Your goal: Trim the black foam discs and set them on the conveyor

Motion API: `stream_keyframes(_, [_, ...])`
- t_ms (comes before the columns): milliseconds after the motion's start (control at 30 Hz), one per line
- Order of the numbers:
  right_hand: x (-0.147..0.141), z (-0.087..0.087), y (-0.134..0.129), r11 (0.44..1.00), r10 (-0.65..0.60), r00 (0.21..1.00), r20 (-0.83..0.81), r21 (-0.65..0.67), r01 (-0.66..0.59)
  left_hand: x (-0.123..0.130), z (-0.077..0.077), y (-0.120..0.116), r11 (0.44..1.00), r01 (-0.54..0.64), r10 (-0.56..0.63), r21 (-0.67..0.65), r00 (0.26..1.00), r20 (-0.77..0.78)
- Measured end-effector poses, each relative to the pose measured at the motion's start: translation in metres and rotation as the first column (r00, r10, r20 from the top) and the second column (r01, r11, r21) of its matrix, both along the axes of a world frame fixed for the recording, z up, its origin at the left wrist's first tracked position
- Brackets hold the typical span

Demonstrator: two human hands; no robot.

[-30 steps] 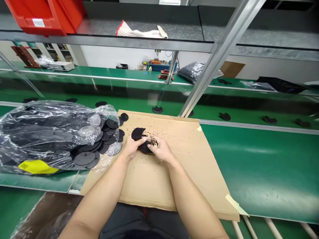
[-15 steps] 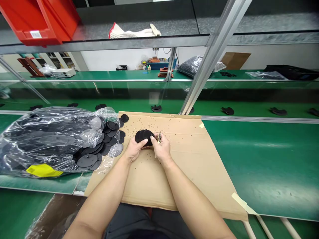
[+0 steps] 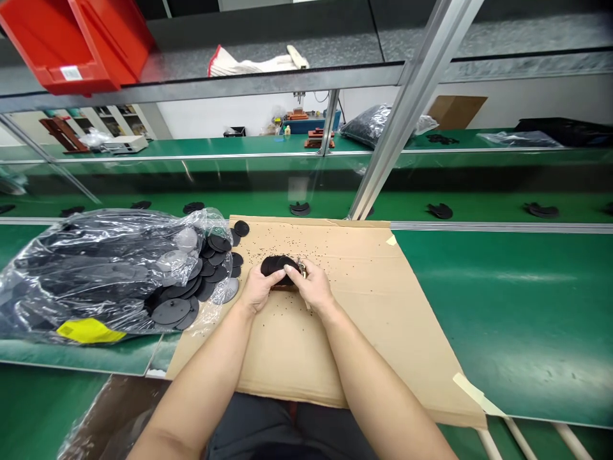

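A fanned stack of thin black discs [image 3: 274,263] is gripped in my left hand [image 3: 258,287], thumb on top, above the cardboard sheet [image 3: 373,332]. My right hand [image 3: 313,284] closes around a small metal tool [image 3: 301,265], whose exact kind is hard to make out; a pale end of it shows below the palm. The right thumb also presses on the stack's right side. Tiny black specks lie scattered on the cardboard around both hands. To the left, more loose black discs [image 3: 172,311] spill from a clear plastic bag [image 3: 96,268].
Beyond the cardboard, a green conveyor [image 3: 258,201] carries fanned groups of black discs [image 3: 439,211]. A slanted metal post [image 3: 393,115] rises at the board's back edge. Overhead, a shelf holds a red bin [image 3: 81,45] and a white glove [image 3: 256,64]. Tape [image 3: 472,390] marks the front-right corner.
The right thumb has slid left and further over the stack, and the metal tool has turned in the right hand. The left hand keeps its hold. The conveyor's disc groups have barely shifted.
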State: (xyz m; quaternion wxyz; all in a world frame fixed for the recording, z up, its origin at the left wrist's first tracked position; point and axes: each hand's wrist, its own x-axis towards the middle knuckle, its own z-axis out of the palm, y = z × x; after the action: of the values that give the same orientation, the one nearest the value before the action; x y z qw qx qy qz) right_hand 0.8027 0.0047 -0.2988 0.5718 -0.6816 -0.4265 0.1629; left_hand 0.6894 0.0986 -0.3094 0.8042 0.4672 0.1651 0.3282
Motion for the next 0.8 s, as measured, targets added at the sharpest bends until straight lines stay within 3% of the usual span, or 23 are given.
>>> stream_keyframes(233, [0.003,-0.002,-0.003,0.999,0.049,0.999,-0.021,0.010,-0.049,-0.001,0.000,0.001,0.999,0.039,-0.039,0.027,0.999,0.008])
stream_keyframes(400, [0.001,-0.006,0.000,0.999,0.014,1.000,-0.023,0.034,-0.013,-0.002,0.003,-0.001,0.996,0.084,-0.084,0.006,0.996,0.003])
stream_keyframes(533, [-0.008,0.000,0.000,0.994,-0.024,0.991,0.132,0.106,0.010,-0.003,0.003,0.005,0.991,0.066,-0.070,-0.121,0.997,-0.033])
stream_keyframes(633, [-0.016,0.006,-0.001,0.968,0.047,0.967,0.251,0.226,-0.106,-0.003,0.003,0.010,0.970,0.038,-0.048,-0.240,0.998,-0.037])
stream_keyframes(800, [-0.018,0.007,-0.002,0.947,0.026,0.922,0.386,0.285,-0.146,-0.004,0.001,0.009,0.941,0.151,-0.159,-0.302,0.987,-0.001])
